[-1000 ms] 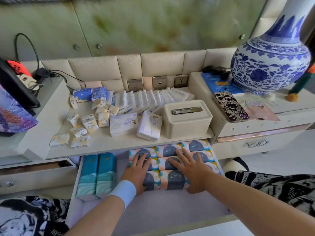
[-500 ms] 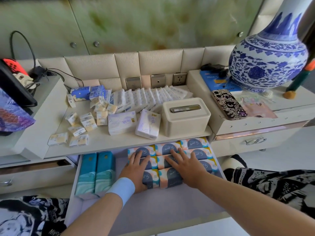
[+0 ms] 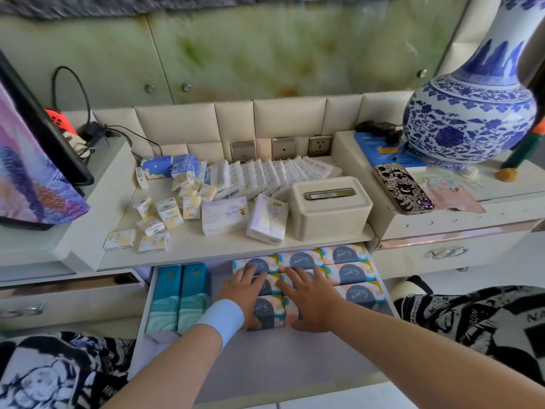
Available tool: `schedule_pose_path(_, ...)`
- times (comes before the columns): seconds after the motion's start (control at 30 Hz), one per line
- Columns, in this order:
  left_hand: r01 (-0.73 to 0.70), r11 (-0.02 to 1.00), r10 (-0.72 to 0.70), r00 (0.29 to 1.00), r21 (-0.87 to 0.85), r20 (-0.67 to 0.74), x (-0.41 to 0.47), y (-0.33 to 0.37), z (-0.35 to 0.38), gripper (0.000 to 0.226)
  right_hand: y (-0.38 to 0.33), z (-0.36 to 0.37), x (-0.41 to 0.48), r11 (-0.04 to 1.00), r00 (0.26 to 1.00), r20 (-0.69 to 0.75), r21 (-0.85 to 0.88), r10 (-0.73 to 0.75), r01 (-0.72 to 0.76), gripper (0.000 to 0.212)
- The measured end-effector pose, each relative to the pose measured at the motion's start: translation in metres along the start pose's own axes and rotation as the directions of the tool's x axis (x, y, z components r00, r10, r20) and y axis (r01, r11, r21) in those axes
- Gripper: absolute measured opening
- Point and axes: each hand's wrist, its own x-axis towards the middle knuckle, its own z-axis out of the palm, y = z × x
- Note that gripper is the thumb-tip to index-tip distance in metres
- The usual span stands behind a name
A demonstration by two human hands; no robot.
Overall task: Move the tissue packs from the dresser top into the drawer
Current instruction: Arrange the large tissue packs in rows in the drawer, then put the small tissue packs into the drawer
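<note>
In the open drawer [image 3: 265, 364], the left hand [image 3: 244, 293] and right hand [image 3: 312, 301] lie side by side, fingers spread, flat on the orange-and-blue tissue packs [image 3: 351, 273]. White packs [image 3: 224, 215] lie above on the dresser top [image 3: 191, 246].

The near half of the drawer [image 3: 265, 364] is bare, from its front edge up to the packs. A narrow lane runs between the two teal packs [image 3: 180, 296] at its left wall and the S-pure packs [image 3: 348, 273] filling its back right, where the left hand [image 3: 244, 293] and right hand [image 3: 312, 302] lie flat. The counter [image 3: 206, 250] is bare only along its front edge. The cream tissue box [image 3: 330, 208] blocks its right end, scattered small packs [image 3: 165, 214] crowd its left, and raised ledges wall both sides.
</note>
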Motion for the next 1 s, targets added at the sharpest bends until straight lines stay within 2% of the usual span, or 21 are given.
schedule_pose_path(0.13, -0.033, 0.992, 0.032, 0.999, -0.125, -0.01, -0.013, -0.009, -0.031, 0.094, -0.013, -0.029, 0.01, 0.999, 1.0, 0.013, 0.047, 0.021, -0.022, 0.081)
schedule_pose_path(0.23, -0.007, 0.956, -0.002, 1.0, -0.292, -0.029, -0.025, -0.038, -0.059, 0.07, -0.025, -0.068, 0.028, 0.972, 0.998, -0.048, 0.235, 0.028, -0.016, 0.063)
schedule_pose_path(0.3, 0.04, 0.945, -0.059, 0.997, -0.323, -0.049, -0.034, -0.069, -0.075, 0.055, -0.034, -0.093, 0.045, 0.937, 0.992, -0.116, 0.35, 0.041, 0.002, 0.052)
schedule_pose_path(0.43, 0.209, 0.929, -0.241, 0.968, -0.306, -0.071, -0.054, -0.141, -0.09, 0.06, -0.056, -0.143, 0.086, 0.884, 0.98, -0.185, 0.467, 0.078, 0.017, 0.05)
schedule_pose_path(0.6, 0.364, 0.875, -0.389, 0.921, -0.318, -0.016, -0.07, -0.209, -0.081, 0.062, -0.098, -0.178, 0.14, 0.887, 0.982, -0.189, 0.458, 0.028, 0.063, 0.051)
schedule_pose_path(0.73, 0.414, 0.858, -0.448, 0.893, -0.303, -0.049, -0.068, -0.237, -0.075, 0.063, -0.132, -0.183, 0.179, 0.921, 0.985, -0.157, 0.369, -0.07, 0.124, 0.055)
schedule_pose_path(0.87, 0.442, 0.846, -0.472, 0.881, -0.298, -0.034, -0.058, -0.263, -0.069, 0.075, -0.15, -0.172, 0.204, 0.965, 0.988, -0.09, 0.219, -0.128, 0.145, 0.058)
schedule_pose_path(1.0, 0.455, 0.859, -0.47, 0.883, -0.237, -0.007, -0.054, -0.275, -0.072, 0.078, -0.151, -0.153, 0.211, 0.952, 0.974, -0.207, 0.27, -0.089, 0.145, 0.046)
